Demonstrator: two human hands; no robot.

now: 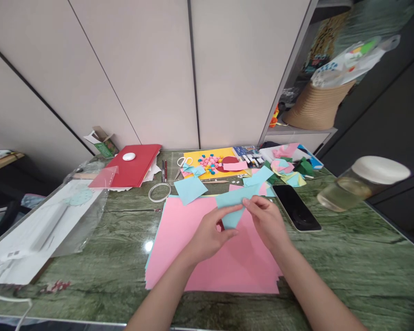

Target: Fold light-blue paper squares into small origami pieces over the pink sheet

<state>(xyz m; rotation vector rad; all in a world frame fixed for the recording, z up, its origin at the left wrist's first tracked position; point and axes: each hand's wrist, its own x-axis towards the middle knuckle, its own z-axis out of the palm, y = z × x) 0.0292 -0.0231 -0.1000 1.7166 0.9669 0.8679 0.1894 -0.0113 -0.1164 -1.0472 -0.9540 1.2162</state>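
Observation:
A light blue sheet of paper (232, 198), partly folded or bent, is held between both hands above a stack of pink paper (186, 230). My left hand (212, 232) grips its lower left part, fingers behind or along it and thumb apart below. With thumb and forefinger my right hand (265, 218) pinches its right side. Just beyond the stack's far left corner lies a flat light blue square (190, 189). White-handled scissors (184, 162) rest farther back, beside small blue paper pieces.
A black phone (296, 207) and a lidded bottle (360, 184) stand to the right. Pink and blue balls (212, 162) lie on yellow paper. A tape roll (159, 192), red folder (134, 163) and plastic-covered power strip (48, 230) are on the left; paper scraps (286, 168) lie back right.

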